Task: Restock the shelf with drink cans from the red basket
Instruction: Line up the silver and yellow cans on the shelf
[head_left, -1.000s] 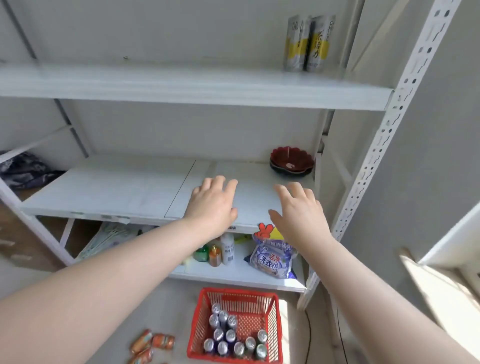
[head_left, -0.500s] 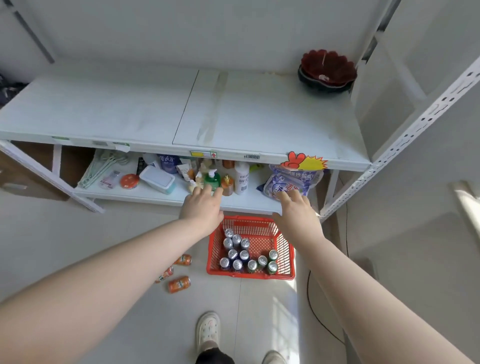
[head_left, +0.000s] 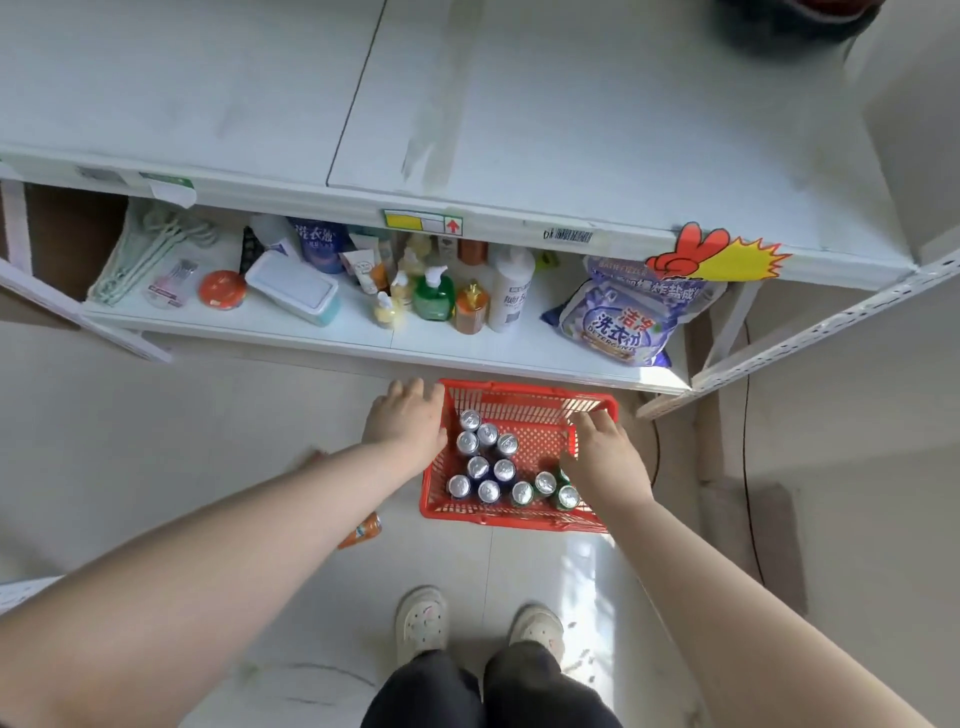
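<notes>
A red basket (head_left: 524, 400) stands on the floor below the shelf unit, holding several upright drink cans (head_left: 487, 451), some blue and some green. My left hand (head_left: 405, 421) hovers at the basket's left rim, fingers spread, holding nothing. My right hand (head_left: 605, 457) is over the basket's right side, just above the green cans (head_left: 568, 496), fingers apart and empty. The white middle shelf (head_left: 571, 130) stretches across the top of the view, bare except for a dark bowl (head_left: 789, 21) at its far right corner.
The lower shelf (head_left: 322, 327) carries bottles, a white box, hangers and a detergent bag (head_left: 623, 317). An orange can (head_left: 363, 530) lies on the floor left of the basket, partly behind my left arm. My feet (head_left: 423, 618) stand just before the basket.
My view has tilted from the shelves down to the floor. Both hands have dropped from the middle shelf level to the red basket, staying empty.
</notes>
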